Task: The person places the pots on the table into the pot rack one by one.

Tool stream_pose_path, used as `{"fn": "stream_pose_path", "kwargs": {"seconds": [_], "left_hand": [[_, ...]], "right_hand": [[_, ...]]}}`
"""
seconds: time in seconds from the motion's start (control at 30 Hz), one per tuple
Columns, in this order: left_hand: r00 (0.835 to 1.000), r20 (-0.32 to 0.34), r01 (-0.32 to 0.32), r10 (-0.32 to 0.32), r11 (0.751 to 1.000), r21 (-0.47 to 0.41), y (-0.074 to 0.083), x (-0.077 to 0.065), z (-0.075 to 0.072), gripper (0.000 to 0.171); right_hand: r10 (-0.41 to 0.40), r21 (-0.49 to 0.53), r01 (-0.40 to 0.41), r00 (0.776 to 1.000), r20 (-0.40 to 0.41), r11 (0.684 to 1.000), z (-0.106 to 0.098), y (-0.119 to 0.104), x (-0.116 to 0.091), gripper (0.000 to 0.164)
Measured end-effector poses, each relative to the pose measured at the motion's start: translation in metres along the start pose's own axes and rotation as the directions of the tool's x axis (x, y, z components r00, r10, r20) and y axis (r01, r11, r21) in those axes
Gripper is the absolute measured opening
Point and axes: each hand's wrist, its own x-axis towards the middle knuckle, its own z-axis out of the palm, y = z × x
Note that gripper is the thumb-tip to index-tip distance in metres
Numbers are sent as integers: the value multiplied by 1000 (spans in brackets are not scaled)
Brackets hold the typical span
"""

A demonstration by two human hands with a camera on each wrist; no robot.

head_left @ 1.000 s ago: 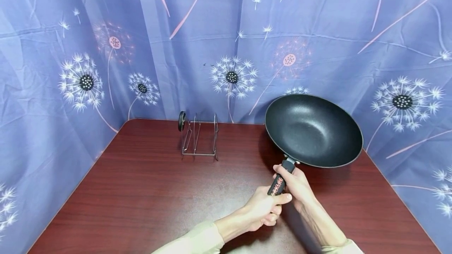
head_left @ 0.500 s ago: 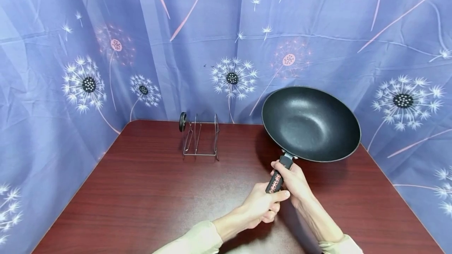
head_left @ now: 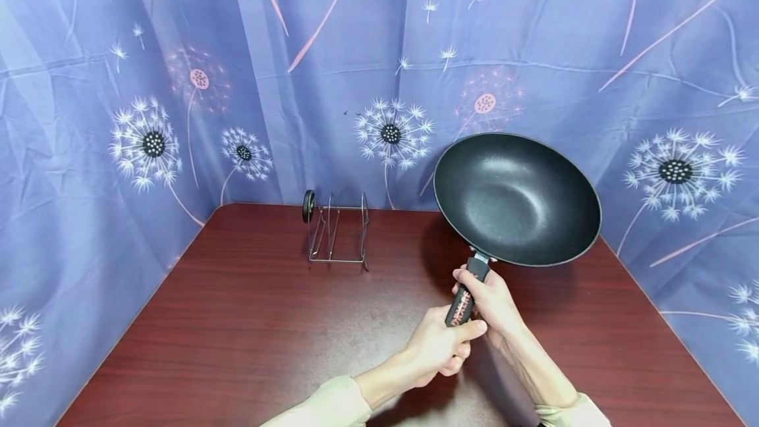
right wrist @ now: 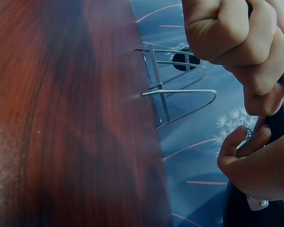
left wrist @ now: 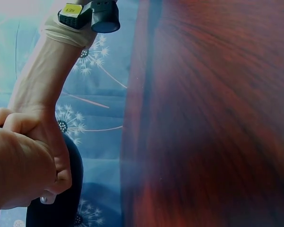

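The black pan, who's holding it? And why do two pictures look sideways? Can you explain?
A person's bare left hand and right hand grip its handle, holding the black pan above the table. The big picture comes from a camera worn on the head, looking forward and down. The others come from cameras worn on the wrists, so they look turned; the left one shows a black gadget at the right wrist. On the table stands a wire rack with a round black piece, and behind hangs a dandelion curtain.
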Motion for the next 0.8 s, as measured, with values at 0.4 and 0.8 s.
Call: {"fn": "stream_pose_path", "kwargs": {"seconds": [0.4, 0.8], "left_hand": [[999, -46, -22, 23, 999, 40, 7, -13, 0, 17], [996, -44, -70, 73, 995, 68, 14, -22, -4, 23]], "right_hand": [[-25, -20, 26, 999, 36, 999, 10, -11, -8, 15], [-88, -52, 92, 994, 63, 994, 19, -18, -11, 14]]}}
